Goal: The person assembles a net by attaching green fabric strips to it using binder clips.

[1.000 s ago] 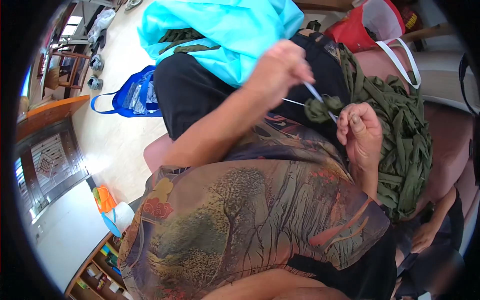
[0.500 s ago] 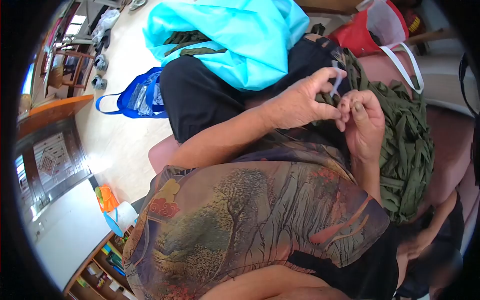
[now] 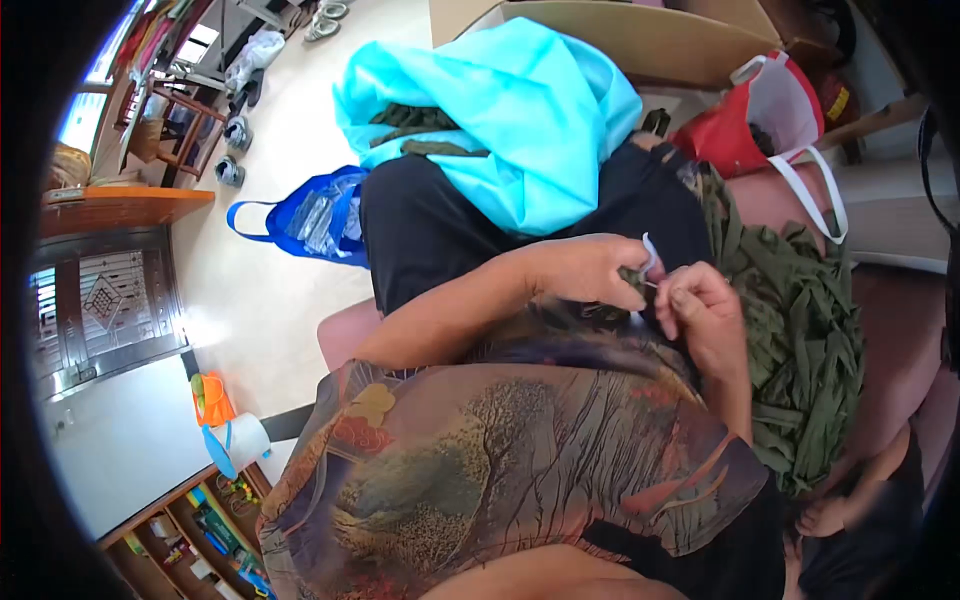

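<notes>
My left hand (image 3: 597, 272) reaches in from the left over my lap, its fingers curled round a small pale curved tool (image 3: 650, 250) with a thin tip. A bit of dark green fabric (image 3: 630, 278) shows at the same fingers. Just to the right, my right hand (image 3: 705, 305) is closed in a pinch near the tool's tip. Whatever lies between its fingertips is too small to make out. A large heap of dark green fabric strips (image 3: 805, 350) lies beside my right forearm. Across my knees sits a turquoise bag (image 3: 530, 120), with more green strips at its opening.
A blue bag (image 3: 290, 222) with clear plastic inside stands on the floor at left. A red bag (image 3: 720, 140) with white handles is at upper right, near a cardboard box (image 3: 600, 40). Another person's hand (image 3: 825, 515) shows at lower right. Shelves (image 3: 190, 540) stand at lower left.
The view has shifted, so most things sit lower in it. My left fingers have closed in more round the pale tool, and its thin tip now shows by my right fingertips.
</notes>
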`<state>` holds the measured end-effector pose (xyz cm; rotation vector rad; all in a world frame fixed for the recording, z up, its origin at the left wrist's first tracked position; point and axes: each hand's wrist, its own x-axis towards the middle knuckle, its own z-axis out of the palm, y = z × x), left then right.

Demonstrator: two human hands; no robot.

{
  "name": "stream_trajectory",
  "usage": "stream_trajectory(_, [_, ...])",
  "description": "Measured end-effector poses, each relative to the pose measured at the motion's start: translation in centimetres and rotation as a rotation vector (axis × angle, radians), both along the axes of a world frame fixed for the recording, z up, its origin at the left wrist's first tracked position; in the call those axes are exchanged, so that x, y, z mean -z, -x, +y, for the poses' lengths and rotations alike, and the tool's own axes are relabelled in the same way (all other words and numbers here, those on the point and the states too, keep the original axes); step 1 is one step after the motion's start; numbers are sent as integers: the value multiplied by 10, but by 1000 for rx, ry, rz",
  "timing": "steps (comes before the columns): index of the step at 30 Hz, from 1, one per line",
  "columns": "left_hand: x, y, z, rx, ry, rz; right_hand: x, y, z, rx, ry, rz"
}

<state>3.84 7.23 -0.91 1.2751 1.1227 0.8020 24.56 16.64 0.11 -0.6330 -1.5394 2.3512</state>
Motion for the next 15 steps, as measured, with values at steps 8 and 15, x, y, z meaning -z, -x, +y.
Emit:
stream_trajectory(8, [-54, 136, 95, -746, 18, -505, 5, -22, 15, 363, -182, -89])
stream_trajectory(15, [-108, 170, 77, -691, -456, 427, -31, -139, 40, -417, -7, -822])
